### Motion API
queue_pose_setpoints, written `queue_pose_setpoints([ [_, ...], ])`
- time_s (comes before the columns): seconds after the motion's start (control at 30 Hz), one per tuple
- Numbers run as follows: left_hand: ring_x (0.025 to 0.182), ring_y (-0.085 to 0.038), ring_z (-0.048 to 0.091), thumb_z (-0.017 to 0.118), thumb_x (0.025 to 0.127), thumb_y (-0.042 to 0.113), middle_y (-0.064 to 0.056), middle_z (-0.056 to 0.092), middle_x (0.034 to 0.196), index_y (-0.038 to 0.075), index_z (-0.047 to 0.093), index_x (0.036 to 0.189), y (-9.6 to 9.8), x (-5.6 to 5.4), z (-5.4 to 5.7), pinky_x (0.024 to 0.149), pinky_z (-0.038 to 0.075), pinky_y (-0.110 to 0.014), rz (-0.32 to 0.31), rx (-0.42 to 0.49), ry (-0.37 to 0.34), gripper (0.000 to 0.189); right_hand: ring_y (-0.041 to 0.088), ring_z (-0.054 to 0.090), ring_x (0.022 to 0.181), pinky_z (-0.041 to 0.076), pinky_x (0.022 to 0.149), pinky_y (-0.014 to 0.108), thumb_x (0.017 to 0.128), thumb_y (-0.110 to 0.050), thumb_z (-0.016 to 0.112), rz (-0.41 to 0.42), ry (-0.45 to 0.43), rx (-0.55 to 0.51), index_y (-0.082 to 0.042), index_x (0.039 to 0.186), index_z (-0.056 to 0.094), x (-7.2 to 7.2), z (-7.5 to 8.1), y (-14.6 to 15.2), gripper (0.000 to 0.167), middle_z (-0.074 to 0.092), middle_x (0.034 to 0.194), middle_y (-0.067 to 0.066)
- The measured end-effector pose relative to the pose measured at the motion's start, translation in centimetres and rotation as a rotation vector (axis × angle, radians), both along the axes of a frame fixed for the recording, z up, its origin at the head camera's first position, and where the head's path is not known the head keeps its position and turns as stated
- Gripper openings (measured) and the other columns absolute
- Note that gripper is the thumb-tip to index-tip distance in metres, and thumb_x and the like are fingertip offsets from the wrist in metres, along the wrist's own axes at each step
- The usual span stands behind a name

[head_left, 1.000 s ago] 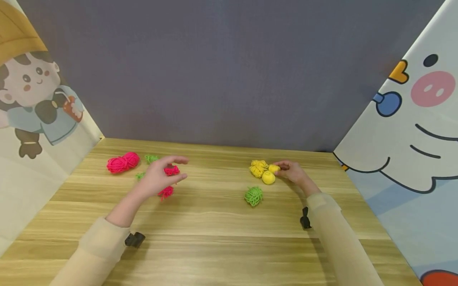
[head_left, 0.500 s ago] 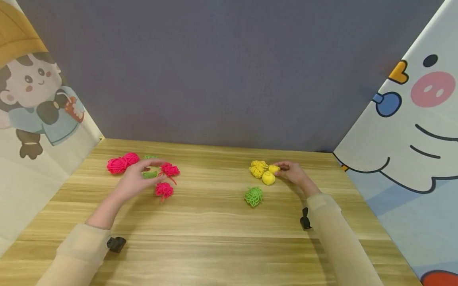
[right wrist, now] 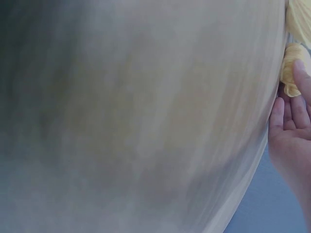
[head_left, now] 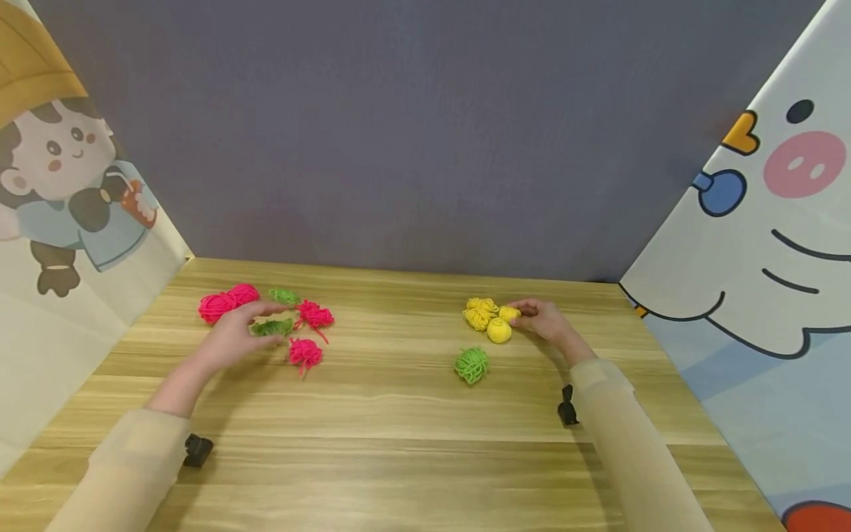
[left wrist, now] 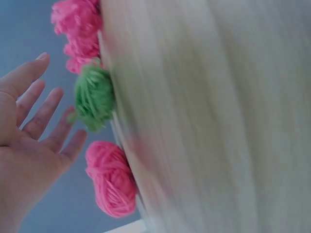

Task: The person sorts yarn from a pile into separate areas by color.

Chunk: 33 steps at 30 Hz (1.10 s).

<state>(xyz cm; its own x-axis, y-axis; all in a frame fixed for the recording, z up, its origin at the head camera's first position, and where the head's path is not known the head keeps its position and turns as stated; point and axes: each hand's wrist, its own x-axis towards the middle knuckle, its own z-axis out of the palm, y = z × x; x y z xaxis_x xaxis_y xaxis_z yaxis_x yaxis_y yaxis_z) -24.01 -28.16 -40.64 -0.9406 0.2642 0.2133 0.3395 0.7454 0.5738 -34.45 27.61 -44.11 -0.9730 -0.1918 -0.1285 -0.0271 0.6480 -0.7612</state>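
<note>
My left hand (head_left: pixel 229 336) hovers at the left group of yarn, its thumb and fingers spread on either side of a green yarn ball (head_left: pixel 274 327). In the left wrist view that hand (left wrist: pixel 36 121) stands apart from the green ball (left wrist: pixel 95 97) with relaxed fingers. Pink yarn balls (head_left: pixel 315 315) lie just beyond its fingertips, and another pink one (head_left: pixel 306 353) lies nearer. My right hand (head_left: pixel 545 321) pinches a small yellow yarn ball (head_left: pixel 509 314) on the table. In the right wrist view the thumb lies against this yellow ball (right wrist: pixel 293 68).
Two larger pink balls (head_left: pixel 218 307) lie far left, with a green ball (head_left: pixel 284 296) behind. Beside the right hand are a smooth yellow ball (head_left: pixel 499 330) and loose yellow yarn (head_left: pixel 479 314). A green ball (head_left: pixel 471 366) lies nearer. A grey panel (head_left: pixel 412 148) borders the table's back.
My left hand has moved left and back from above the pink yarn to around the green ball, uncovering the pink balls. The right hand has stayed at the yellow ball.
</note>
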Motion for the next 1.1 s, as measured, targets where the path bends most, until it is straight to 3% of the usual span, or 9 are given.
queue_pose_setpoints([
  [0.4,0.105,-0.045,0.057,0.073,0.082,0.015,-0.026,0.058,0.119,-0.004,0.056,0.123,-1.7,-1.1,-1.0,0.088,0.047,-0.056,-0.027,-0.057,-0.065,0.048,0.033,0.053,0.116,0.047,0.095,0.044,0.090,-0.025,0.065,0.047,0.053,0.026,-0.005,0.126,0.058,0.2,0.1,0.1,0.042,0.058,0.126,0.019],
  [0.63,0.104,-0.042,0.057,0.072,0.083,0.015,-0.023,0.060,0.118,-0.002,0.058,0.121,-1.8,-1.3,-1.1,0.087,0.048,-0.054,-0.036,-0.079,-0.096,0.044,0.033,0.051,0.120,0.043,0.099,0.046,0.089,-0.025,0.066,0.023,0.006,0.014,-0.007,0.126,0.058,0.3,-0.1,0.2,0.042,0.057,0.128,0.018],
  [0.9,0.098,-0.038,0.060,0.072,0.083,0.018,-0.023,0.060,0.115,0.004,0.064,0.114,-1.7,-1.7,-1.1,0.082,0.050,-0.049,-0.030,-0.087,-0.118,0.035,0.033,0.049,0.123,0.041,0.102,0.046,0.089,-0.024,0.066,0.019,0.005,0.004,-0.007,0.128,0.057,0.3,0.0,0.1,0.043,0.056,0.130,0.018],
  [1.1,0.102,-0.039,0.058,0.072,0.083,0.020,-0.023,0.060,0.116,0.005,0.064,0.114,-1.6,-2.2,-1.3,0.082,0.049,-0.050,-0.025,-0.114,-0.140,0.036,0.033,0.050,0.122,0.042,0.101,0.046,0.089,-0.024,0.066,0.011,-0.005,0.001,-0.007,0.127,0.057,0.1,0.1,0.1,0.043,0.056,0.130,0.018],
])
